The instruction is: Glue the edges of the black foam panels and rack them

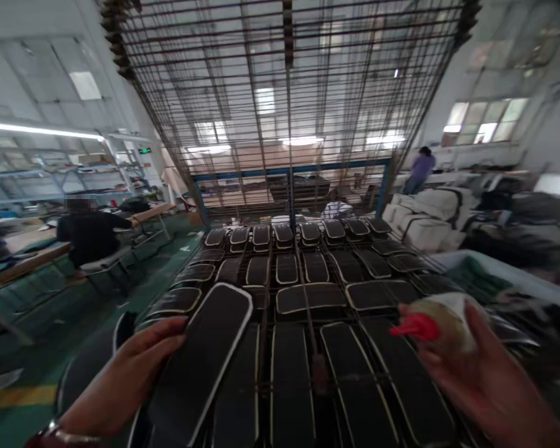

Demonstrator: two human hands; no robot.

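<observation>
My left hand (137,367) grips the left edge of a long dark panel (214,348), which has rounded corners and a pale line along its border. The panel is tilted over the near left part of a wire rack. In my right hand (476,367), at the right, is a squeeze bottle (448,317) with a red nozzle pointing left. Rows of similar dark pieces with pale yellowish outlines, among them a wide piece (310,298), lie on the rack between my hands and beyond.
Stacked wire shelves (289,93) slope upward beyond the pieces. A seated person (91,230) is at a table on the left; another person (420,169) stands far right. White bundles (424,218) and piled dark material (499,249) are on the right.
</observation>
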